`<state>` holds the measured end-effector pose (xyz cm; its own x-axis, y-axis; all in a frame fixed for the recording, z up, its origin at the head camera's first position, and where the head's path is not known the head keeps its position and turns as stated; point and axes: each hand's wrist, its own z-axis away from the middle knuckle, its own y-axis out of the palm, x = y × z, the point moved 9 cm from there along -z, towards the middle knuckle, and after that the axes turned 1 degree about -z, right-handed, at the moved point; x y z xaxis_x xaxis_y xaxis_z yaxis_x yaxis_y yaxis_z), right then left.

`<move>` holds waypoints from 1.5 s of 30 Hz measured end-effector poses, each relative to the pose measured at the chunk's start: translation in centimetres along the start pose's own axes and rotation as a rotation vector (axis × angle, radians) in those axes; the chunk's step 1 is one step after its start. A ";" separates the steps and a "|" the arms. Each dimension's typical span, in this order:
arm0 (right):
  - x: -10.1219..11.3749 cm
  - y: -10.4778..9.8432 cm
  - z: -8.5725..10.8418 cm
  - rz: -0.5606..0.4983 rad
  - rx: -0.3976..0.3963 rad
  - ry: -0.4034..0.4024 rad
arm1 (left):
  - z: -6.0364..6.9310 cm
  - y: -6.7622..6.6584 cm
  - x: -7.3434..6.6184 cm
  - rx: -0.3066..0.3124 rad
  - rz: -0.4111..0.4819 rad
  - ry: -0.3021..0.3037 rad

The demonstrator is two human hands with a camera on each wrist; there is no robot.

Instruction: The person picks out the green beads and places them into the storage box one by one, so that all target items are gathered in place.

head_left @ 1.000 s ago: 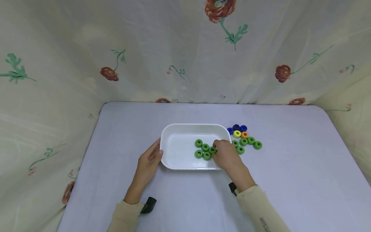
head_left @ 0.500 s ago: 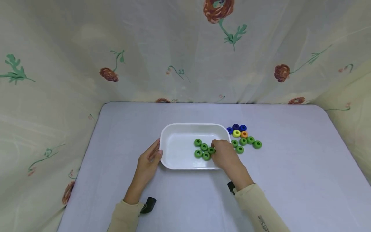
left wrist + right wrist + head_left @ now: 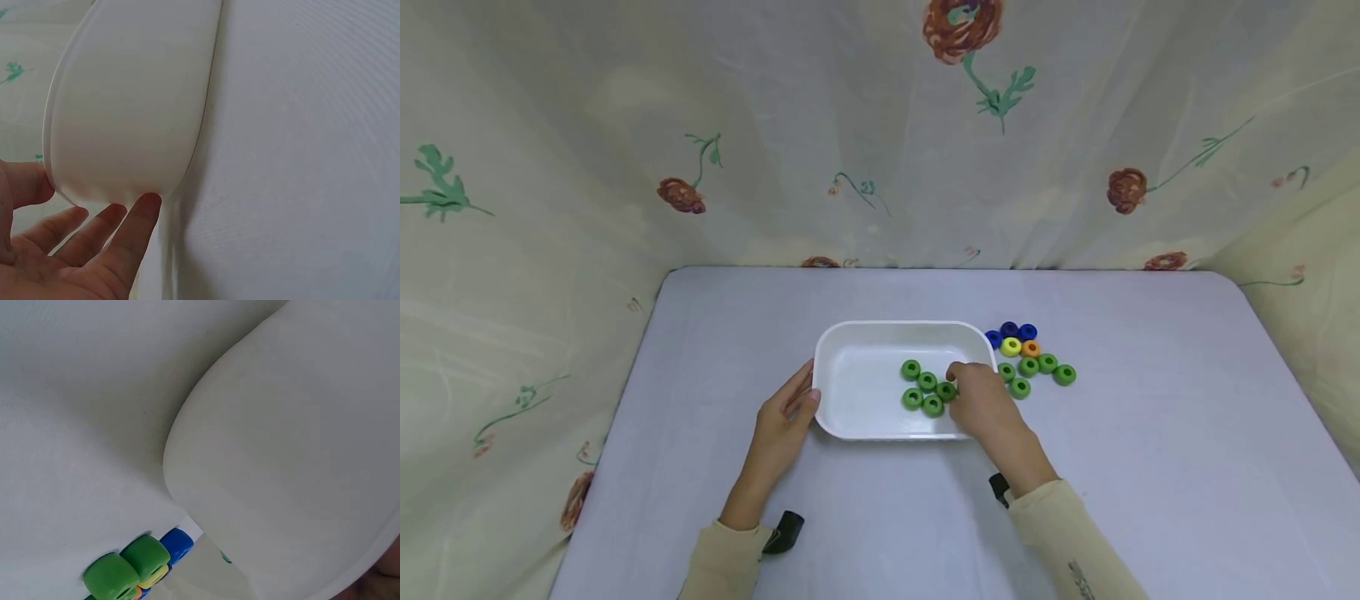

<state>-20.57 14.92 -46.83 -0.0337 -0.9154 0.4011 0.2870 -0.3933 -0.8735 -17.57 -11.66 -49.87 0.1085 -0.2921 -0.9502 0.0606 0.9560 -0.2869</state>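
Note:
A white rounded tray (image 3: 857, 375) lies on the table with several green ring-shaped beads (image 3: 927, 382) grouped in its right half. My left hand (image 3: 781, 429) holds the tray's left end. In the left wrist view its thumb meets the rim and its fingertips touch the outer wall. Over the tray's right end reaches my right hand (image 3: 985, 404), its curled fingers at the rightmost green bead (image 3: 946, 391) of the group. Those fingertips are partly hidden behind the hand. The right wrist view shows mainly the tray's outer wall (image 3: 281, 437), with a little of the hand at its lower right edge.
Just right of the tray lie more beads on the white tabletop (image 3: 1150, 417): several green beads (image 3: 1047, 363), blue beads (image 3: 1009, 330), a yellow bead (image 3: 1011, 347) and an orange bead (image 3: 1031, 348). A flowered curtain (image 3: 775, 167) hangs behind the table.
The view shifts slightly. Both hands, the tray and the beads stay almost where they were.

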 end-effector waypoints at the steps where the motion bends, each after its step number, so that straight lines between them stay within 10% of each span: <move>1: -0.1 0.0 0.1 -0.006 0.002 0.002 | 0.0 0.0 0.0 0.001 0.001 -0.001; 8: -0.6 -1.5 1.1 -0.091 -0.060 0.019 | 0.1 0.1 0.1 0.001 0.004 0.009; 18: -6.6 -6.9 2.9 -0.365 -0.535 0.089 | -0.1 0.0 0.1 0.002 0.000 0.014; 28: -12.2 -4.6 2.7 -0.319 -0.399 0.266 | 0.0 0.0 0.1 0.010 0.018 -0.013; 45: -13.0 -2.2 2.4 -0.304 -0.222 0.344 | 0.0 0.0 0.2 0.011 0.015 -0.009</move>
<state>-18.43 27.90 -49.40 -0.4076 -0.7176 0.5648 0.0060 -0.6206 -0.7841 -17.59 -11.68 -50.06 0.1182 -0.2780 -0.9533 0.0698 0.9600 -0.2713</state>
